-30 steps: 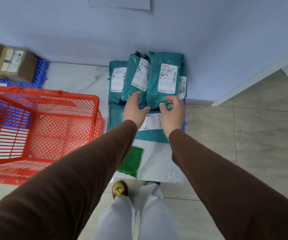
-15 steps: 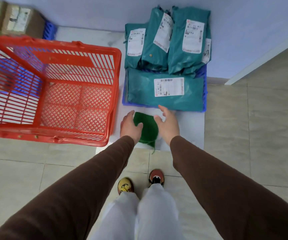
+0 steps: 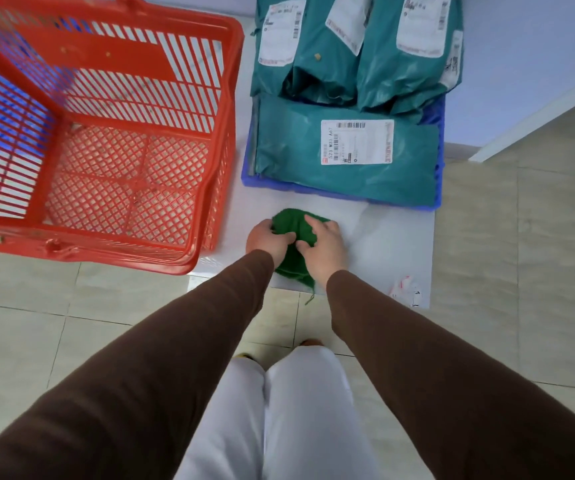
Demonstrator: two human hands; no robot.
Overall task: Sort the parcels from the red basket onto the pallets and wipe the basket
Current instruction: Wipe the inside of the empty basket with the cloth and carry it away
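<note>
1. Hands: left hand [image 3: 268, 237] and right hand [image 3: 324, 244] both curl their fingers into a green cloth [image 3: 291, 233] on a white sheet [image 3: 383, 244], likely gathering it for wiping.
2. Red basket [image 3: 206, 188] stands just left, holding nothing visible.
3. Teal parcels [image 3: 345, 147] fill the blue pallet [image 3: 440, 133] beyond the cloth.

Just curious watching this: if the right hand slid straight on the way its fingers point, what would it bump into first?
Probably the left hand: the right hand points up-left across the green cloth both grip. Depth is unclear.
</note>
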